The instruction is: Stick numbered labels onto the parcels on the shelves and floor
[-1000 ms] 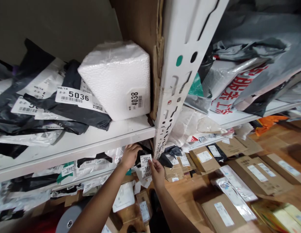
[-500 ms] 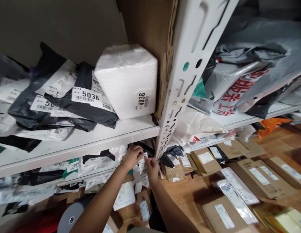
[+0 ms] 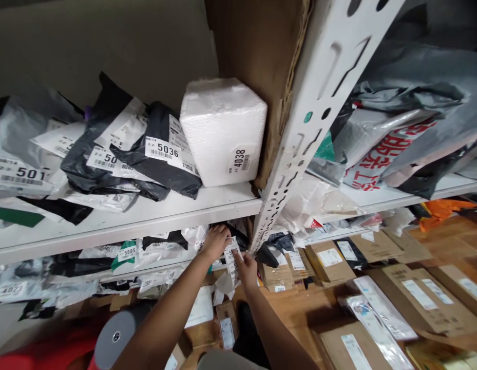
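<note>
A strip of white printed number labels [image 3: 231, 262] hangs between my hands, just under the front edge of the middle shelf. My right hand [image 3: 247, 271] is closed, pinching the strip from its right side with thumb and fingers. My left hand [image 3: 216, 243] has its fingers curled at the strip's upper end, in front of bagged parcels on the lower shelf; its fingertips are partly hidden. Loose pale paper [image 3: 223, 289] dangles below the labels. A green parcel labelled 5005 [image 3: 126, 252] lies to the left of my left hand.
The middle shelf [image 3: 223, 203] holds a white wrapped box [image 3: 225, 128] and dark bags with labels [image 3: 163, 154]. A perforated white post [image 3: 296, 144] rises right of my hands. Cardboard boxes [image 3: 328, 259] cover the floor at right. A grey roll [image 3: 117, 334] stands lower left.
The view has swung left, so the shelf contents appear farther right. More of the label strip shows between my hands, and my right hand sits slightly farther from my left.
</note>
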Demonstrator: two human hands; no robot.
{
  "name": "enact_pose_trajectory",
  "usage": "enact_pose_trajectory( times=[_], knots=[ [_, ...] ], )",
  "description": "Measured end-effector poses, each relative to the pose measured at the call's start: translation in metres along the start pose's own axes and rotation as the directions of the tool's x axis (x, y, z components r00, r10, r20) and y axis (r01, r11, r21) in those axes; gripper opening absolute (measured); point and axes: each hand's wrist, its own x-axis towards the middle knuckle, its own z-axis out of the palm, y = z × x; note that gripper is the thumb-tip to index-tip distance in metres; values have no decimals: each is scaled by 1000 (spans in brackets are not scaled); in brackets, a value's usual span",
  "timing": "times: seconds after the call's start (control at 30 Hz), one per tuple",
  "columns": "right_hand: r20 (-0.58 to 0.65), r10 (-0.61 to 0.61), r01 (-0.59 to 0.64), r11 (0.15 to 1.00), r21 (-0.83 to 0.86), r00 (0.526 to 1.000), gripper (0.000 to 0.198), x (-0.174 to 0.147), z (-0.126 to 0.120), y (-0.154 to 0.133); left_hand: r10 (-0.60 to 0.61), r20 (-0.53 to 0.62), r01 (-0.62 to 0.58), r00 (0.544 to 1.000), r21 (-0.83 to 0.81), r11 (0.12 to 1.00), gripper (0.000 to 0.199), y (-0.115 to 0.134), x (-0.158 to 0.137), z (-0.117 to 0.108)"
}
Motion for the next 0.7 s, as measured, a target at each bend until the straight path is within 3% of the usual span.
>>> enact_pose_trajectory(
  times=[0.17,0.37,0.47,0.53,0.6,0.63,0.7],
  knots=[
    [-95,5,-8,999,-35,995,53,-15,-12,-6,-30,-17,30,999,12,999,12,1,-1,4],
    [-16,45,-45,999,-11,999,52,-41,-37,-27,-127,-100,128,987,9,992,36,11,-9,7],
    [46,61,-63,998,25,997,49,-47,-46,-39,-292,-301,273,908,-103,956,43,24,-34,10],
    [79,62,-65,997,34,995,48,-49,-50,-46,-371,-396,249,840,-326,912,41,40,-58,15],
    [124,51,-55,998,26,991,45,-51,-53,-50,-379,-299,130,876,-610,782,40,59,-85,25],
    [163,43,-47,999,16,986,43,-52,-55,-50,-408,-195,123,892,-763,635,42,69,-98,32],
    [292,47,-38,999,-35,955,40,-55,-59,-45,-516,64,218,854,-945,243,44,86,-120,48]
  ],
)
